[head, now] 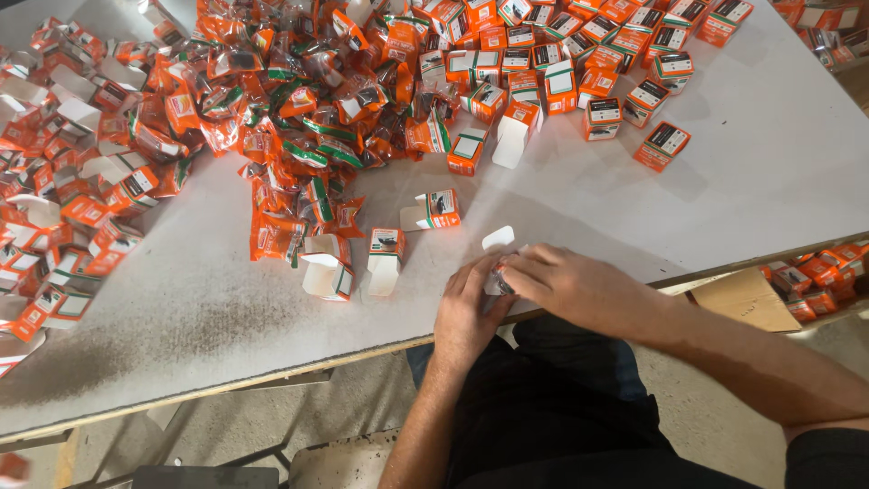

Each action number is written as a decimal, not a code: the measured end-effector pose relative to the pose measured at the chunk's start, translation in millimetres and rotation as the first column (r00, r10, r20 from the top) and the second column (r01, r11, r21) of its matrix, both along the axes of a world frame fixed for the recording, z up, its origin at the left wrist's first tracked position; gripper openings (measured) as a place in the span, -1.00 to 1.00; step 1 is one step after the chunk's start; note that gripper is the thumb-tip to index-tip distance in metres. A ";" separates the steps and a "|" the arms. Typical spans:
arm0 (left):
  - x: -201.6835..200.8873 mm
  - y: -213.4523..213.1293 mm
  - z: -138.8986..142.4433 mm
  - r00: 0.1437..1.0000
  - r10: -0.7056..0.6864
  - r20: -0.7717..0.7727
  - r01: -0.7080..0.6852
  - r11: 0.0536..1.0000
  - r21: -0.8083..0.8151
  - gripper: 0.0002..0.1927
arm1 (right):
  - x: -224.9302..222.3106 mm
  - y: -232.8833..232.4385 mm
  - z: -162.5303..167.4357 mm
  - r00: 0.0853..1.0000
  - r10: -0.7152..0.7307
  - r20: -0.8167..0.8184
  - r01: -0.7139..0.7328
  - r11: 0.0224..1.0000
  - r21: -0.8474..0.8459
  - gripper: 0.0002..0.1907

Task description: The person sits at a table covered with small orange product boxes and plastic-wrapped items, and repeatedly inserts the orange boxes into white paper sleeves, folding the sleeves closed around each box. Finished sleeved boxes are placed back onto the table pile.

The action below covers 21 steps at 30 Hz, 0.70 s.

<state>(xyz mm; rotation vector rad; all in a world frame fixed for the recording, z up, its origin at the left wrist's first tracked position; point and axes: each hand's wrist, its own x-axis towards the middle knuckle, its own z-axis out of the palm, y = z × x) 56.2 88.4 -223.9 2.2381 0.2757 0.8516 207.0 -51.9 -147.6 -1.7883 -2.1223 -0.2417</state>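
My left hand (469, 306) and my right hand (566, 283) meet at the near edge of a white table (181, 308). Between them they hold a small carton (498, 256) with its white flap sticking up; most of it is hidden by my fingers. Just beyond my hands lie three open orange-and-white cartons: one (433, 210) on its side, one (385, 258) upright-ish, one (326, 269) with flaps spread. A heap of shiny orange sachets (299, 118) fills the table's middle.
Closed orange cartons (597, 63) are gathered at the back right, and flat or open cartons (63, 199) crowd the left side. More cartons sit in a cardboard box (815, 272) below the table at right. A metal frame and concrete floor show beneath.
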 end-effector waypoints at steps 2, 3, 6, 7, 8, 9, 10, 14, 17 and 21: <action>0.5 -0.4 0.9 1.000 0.011 -0.005 -0.011 1.000 0.009 -0.38 | 8.4 6.1 -3.6 0.998 0.030 -0.062 -0.030 1.000 -0.001 -0.50; 0.6 -0.6 1.6 0.999 0.022 -0.023 -0.022 1.000 0.004 -0.39 | 10.1 6.8 -6.4 0.996 0.004 -0.086 -0.006 1.000 -0.024 -0.55; 0.4 -0.7 3.9 1.000 0.020 0.001 -0.020 1.000 0.007 -0.38 | 13.6 14.7 -17.0 0.983 -0.041 -0.178 0.029 0.997 -0.068 -0.70; 0.2 -0.4 4.7 1.000 0.007 0.019 -0.007 1.000 0.012 -0.37 | 15.9 20.6 -20.8 0.974 -0.043 -0.223 0.031 0.998 -0.061 -0.77; -0.1 -0.2 5.2 1.000 0.008 0.025 -0.009 1.000 0.013 -0.37 | 17.3 24.8 -24.7 0.963 -0.048 -0.265 0.035 0.998 -0.054 -0.82; -0.2 0.0 5.4 0.999 0.008 0.034 -0.009 1.000 0.016 -0.37 | 16.9 26.1 -28.8 0.958 -0.087 -0.272 0.087 0.996 -0.011 -0.80; -0.3 0.1 5.5 0.999 0.007 0.043 -0.008 1.000 0.017 -0.38 | 16.3 26.6 -32.8 0.952 -0.127 -0.280 0.141 0.990 0.030 -0.79; 0.1 -1.7 -0.3 0.999 0.038 0.010 -0.039 0.996 0.086 -0.44 | 10.6 18.7 -46.3 0.982 -0.087 -0.168 0.126 0.963 0.238 -0.82; -1.2 -3.9 -9.2 0.994 0.099 -0.050 -0.096 0.993 0.065 -0.43 | 7.5 13.7 -49.5 0.988 -0.113 -0.107 0.141 0.944 0.299 -0.75; -8.3 -4.3 -18.6 0.991 0.127 0.034 -0.125 0.991 -0.054 -0.39 | -1.6 9.1 -47.4 0.983 -0.168 -0.080 0.182 0.960 0.212 -0.58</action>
